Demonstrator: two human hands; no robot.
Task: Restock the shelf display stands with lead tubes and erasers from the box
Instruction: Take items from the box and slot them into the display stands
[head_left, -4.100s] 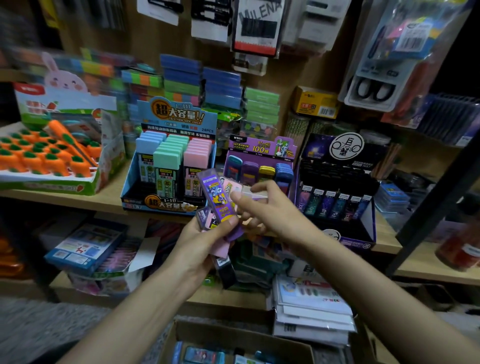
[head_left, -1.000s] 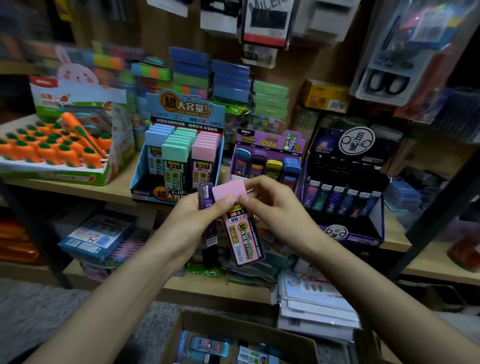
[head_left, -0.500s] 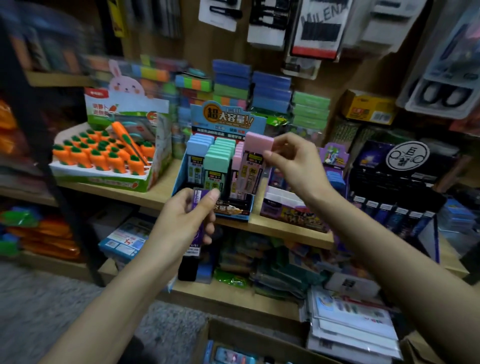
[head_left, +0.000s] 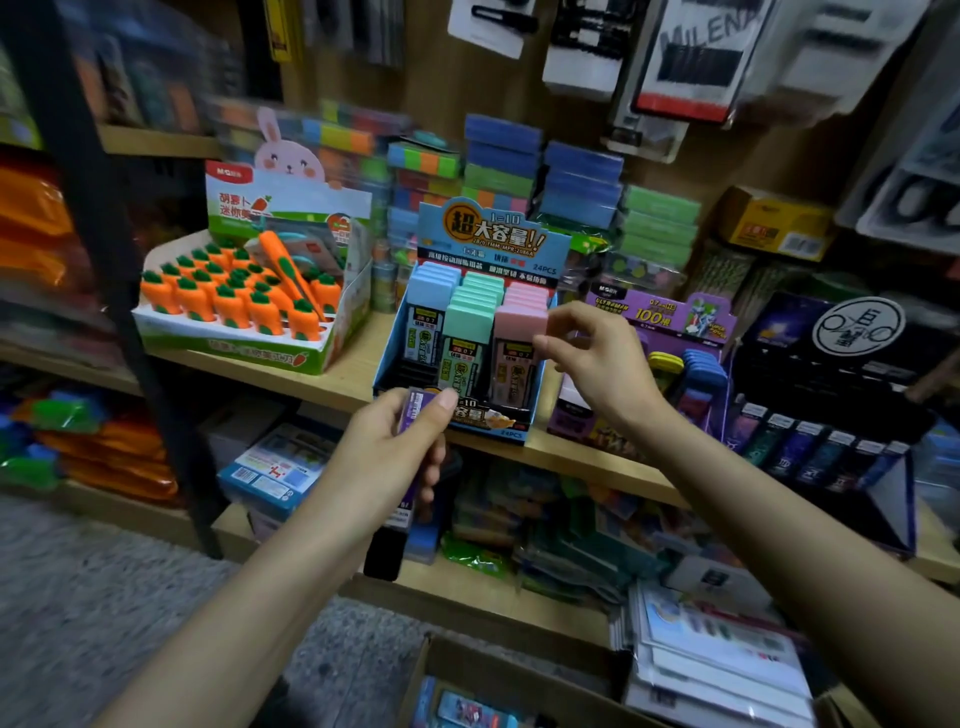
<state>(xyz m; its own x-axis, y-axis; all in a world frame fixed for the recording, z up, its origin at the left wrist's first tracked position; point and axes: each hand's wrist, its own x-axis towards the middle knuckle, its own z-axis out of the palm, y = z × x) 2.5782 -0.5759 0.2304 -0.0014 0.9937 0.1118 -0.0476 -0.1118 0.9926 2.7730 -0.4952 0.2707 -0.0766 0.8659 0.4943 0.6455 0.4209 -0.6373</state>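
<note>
A blue display stand (head_left: 496, 244) on the middle shelf holds rows of blue, green and pink lead tubes. My right hand (head_left: 597, 358) pinches the pink cap of the front pink lead tube (head_left: 517, 332), which stands in the stand's right row. My left hand (head_left: 395, 452) sits below the stand's front, shut on a few purple and dark lead tubes (head_left: 413, 408) that hang down past my palm. A purple lead tube stand (head_left: 660, 317) is just right of my right hand. The cardboard box (head_left: 467, 675) lies open at the bottom.
A carrot eraser display (head_left: 249, 306) stands left on the wooden shelf (head_left: 348, 374). A black stand of dark tubes (head_left: 831, 415) is at the right. A black shelf post (head_left: 135, 312) rises at the left. Packs and papers crowd the lower shelf.
My right hand carried the pink lead tube from in front of my chest up into the blue stand's right row. My left hand stayed low with the purple tubes. The view shifted left.
</note>
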